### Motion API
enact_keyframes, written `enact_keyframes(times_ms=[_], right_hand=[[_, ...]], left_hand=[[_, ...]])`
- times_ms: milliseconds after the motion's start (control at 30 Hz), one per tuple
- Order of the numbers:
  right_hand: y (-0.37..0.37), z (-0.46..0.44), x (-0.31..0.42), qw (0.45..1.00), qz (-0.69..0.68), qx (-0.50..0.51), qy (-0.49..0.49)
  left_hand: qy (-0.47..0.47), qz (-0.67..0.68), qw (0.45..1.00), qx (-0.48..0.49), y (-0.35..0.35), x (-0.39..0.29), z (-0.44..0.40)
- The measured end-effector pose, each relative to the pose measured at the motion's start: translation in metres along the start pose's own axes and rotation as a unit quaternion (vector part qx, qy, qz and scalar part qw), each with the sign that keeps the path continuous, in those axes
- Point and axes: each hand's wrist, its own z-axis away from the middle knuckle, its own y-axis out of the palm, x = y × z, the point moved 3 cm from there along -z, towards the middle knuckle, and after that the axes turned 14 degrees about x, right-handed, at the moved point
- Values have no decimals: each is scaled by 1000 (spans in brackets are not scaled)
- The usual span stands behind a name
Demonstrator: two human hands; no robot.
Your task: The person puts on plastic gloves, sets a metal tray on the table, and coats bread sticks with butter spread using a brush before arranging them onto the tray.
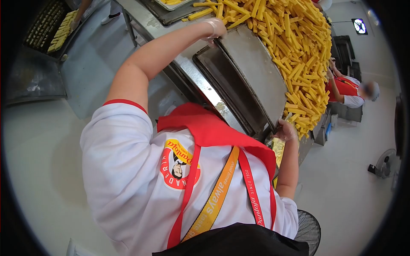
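Tray is gripped at opp. ends by my closed L hand & R hand; prob. positioning step, needs even support.

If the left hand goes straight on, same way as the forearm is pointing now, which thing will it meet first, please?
Most likely the near edge of the pile of yellow sticks, just beyond the left hand. The height difference is unclear in this single view, so it might pass over them.
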Motion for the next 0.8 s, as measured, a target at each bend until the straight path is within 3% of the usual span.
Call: enact_keyframes(times_ms=[33,133,200,400,500,700,800], right_hand=[[-3,1,1,1000,16,-13,-4],[4,15,10,995,96,-16,-6],[6,17,9,997,77,-16,-12],[22,22,5,998,46,-23,-19],[19,16,0,998,54,-37,-19],[19,16,-2,996,55,-54,-37],[18,16,-3,997,43,-45,-53]], left_hand=[[-6,24,1000,-3,-2,-2,2],[-4,-203,979,2,-9,-26,18],[-4,-276,961,-3,-13,-42,36],[-45,-213,976,-18,-6,-38,43],[22,-391,920,-1,-3,-48,53],[-4,-362,931,42,-5,-50,58],[-48,-243,969,22,-7,-53,68]])
